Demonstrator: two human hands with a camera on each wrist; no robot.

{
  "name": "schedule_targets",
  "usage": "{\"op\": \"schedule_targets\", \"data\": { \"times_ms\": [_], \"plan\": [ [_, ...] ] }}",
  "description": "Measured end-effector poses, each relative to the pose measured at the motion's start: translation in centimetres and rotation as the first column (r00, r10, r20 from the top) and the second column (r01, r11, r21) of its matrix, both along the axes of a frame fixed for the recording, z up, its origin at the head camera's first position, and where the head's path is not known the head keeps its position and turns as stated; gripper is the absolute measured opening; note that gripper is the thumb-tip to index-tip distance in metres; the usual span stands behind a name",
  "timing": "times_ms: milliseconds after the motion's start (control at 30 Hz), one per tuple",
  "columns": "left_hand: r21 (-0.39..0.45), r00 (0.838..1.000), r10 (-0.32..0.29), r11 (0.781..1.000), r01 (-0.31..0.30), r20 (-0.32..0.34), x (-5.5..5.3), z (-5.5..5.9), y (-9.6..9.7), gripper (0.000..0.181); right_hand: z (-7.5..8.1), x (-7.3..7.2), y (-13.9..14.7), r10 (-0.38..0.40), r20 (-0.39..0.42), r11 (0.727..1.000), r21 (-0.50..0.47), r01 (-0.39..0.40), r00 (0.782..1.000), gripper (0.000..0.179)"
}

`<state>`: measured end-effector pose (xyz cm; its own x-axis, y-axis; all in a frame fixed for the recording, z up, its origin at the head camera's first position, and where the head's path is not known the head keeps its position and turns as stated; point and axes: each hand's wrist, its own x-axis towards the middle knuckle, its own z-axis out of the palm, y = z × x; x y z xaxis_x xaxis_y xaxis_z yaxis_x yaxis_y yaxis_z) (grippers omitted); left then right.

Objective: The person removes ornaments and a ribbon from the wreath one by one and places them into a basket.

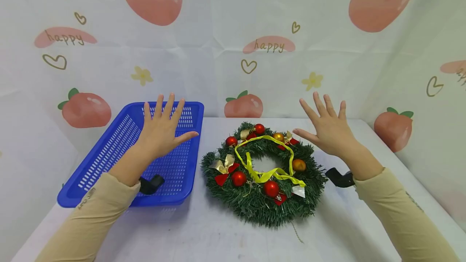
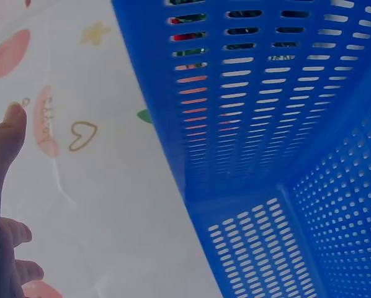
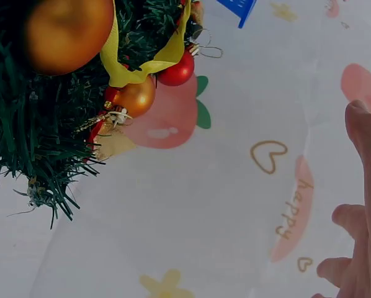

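Observation:
A green wreath (image 1: 225, 189) lies on the white table, trimmed with red and gold balls, bows and a loose yellow ribbon (image 1: 261, 178). To its left stands a blue perforated basket (image 1: 198, 148). My left hand (image 1: 159, 132) is held above the basket with its fingers spread, and nothing is in it. Up at the wreath's right side, my right hand (image 1: 329, 128) also has spread fingers and holds nothing. In the right wrist view, the wreath (image 3: 24, 136) shows close by, apart from that hand. The left wrist view looks into the basket (image 2: 167, 124).
The white table (image 1: 218, 233) reaches back to a wall cloth (image 1: 218, 80) printed with peaches, hearts and the word happy. A thin string (image 1: 296, 233) trails from the wreath's front edge. A black wrist mount (image 1: 152, 184) sits under the left wrist, another (image 1: 340, 178) by the right.

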<state>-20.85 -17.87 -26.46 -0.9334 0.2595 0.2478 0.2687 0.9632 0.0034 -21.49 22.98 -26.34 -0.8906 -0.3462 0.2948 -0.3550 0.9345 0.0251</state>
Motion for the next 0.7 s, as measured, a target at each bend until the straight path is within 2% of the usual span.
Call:
{"op": "schedule_targets", "data": {
  "times_ms": [100, 200, 333, 433, 533, 700],
  "plan": [
    [-0.002, 1.0, -0.006, 1.0, 0.006, -0.022, 0.4, 0.4, 0.0, 0.092, 0.3, 0.3, 0.1, 0.026, 0.001, 0.999, -0.033, -0.026, 1.0, 0.082],
    [0.002, 0.999, -0.019, 1.0, 0.019, -0.043, 1.4, 1.1, 0.0, 0.092, 0.8, 0.9, 0.4, 0.086, -0.005, 0.991, -0.104, -0.086, 0.996, 0.081],
    [0.038, 0.996, -0.066, 0.997, 0.069, -0.066, 3.5, 2.3, 0.4, 0.089, 1.2, 2.0, 1.5, 0.176, 0.001, 0.954, -0.248, -0.171, 0.984, 0.08],
    [0.116, 0.989, -0.136, 0.983, 0.142, -0.054, 5.4, 3.0, 1.2, 0.086, 1.3, 2.9, 2.4, 0.202, 0.036, 0.919, -0.352, -0.177, 0.979, 0.079],
    [0.189, 0.976, -0.212, 0.958, 0.216, -0.041, 7.2, 2.7, 2.2, 0.082, 1.0, 3.6, 3.0, 0.213, 0.021, 0.899, -0.396, -0.188, 0.977, 0.079],
    [0.254, 0.95, -0.31, 0.917, 0.308, -0.034, 9.6, 0.8, 4.3, 0.076, -0.6, 3.8, 3.7, 0.259, -0.066, 0.885, -0.383, -0.264, 0.964, 0.073]
  ]
}}
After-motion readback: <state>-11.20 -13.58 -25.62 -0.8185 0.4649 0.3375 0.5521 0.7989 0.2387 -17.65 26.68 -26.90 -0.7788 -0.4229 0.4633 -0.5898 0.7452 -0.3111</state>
